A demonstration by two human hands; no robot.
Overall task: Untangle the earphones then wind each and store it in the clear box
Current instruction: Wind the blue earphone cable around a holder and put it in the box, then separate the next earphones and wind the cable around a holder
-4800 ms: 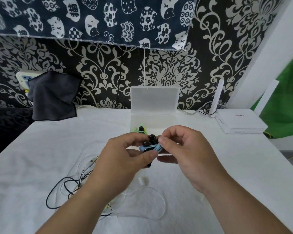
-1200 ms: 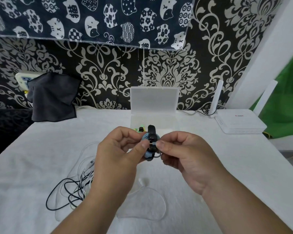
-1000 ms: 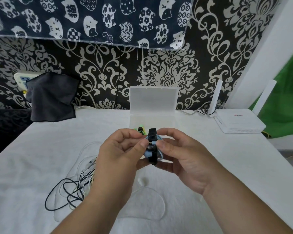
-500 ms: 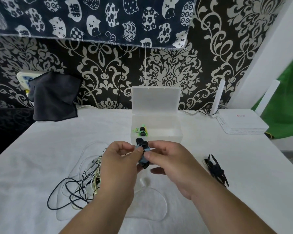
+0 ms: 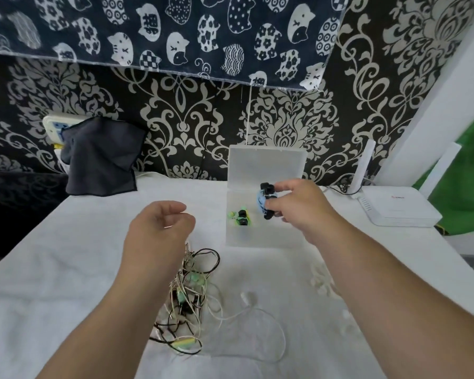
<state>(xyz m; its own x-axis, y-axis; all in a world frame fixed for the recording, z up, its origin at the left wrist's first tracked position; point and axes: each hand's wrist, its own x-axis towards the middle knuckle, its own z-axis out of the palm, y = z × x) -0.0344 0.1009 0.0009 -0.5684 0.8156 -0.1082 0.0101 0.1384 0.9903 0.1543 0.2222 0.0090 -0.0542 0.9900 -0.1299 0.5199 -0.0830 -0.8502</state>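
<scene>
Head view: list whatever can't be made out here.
Head view, blue earphones: the right hand covers much of the bundle.
Head view, cable pile: wires too thin and crossed to count sets.
Head view, wall socket: the dark cloth covers most.

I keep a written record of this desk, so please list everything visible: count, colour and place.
table cover: 1, white, spread across the foreground
clear box: 1, translucent, lid up, far middle of the cover
green earphones: 1 wound set, green and black, inside the clear box
blue earphones: 1 wound set, blue and black, held over the box
tangled earphones: number unclear, black, white, green, near middle of the cover
cloth: 1, dark grey, far left
router: 1, white, far right
cat-print fabric: 1, navy and white, hanging at top
left grip: bare hand, loosely curled, holds nothing, above the tangle
right grip: bare hand, pinches the blue earphones
</scene>
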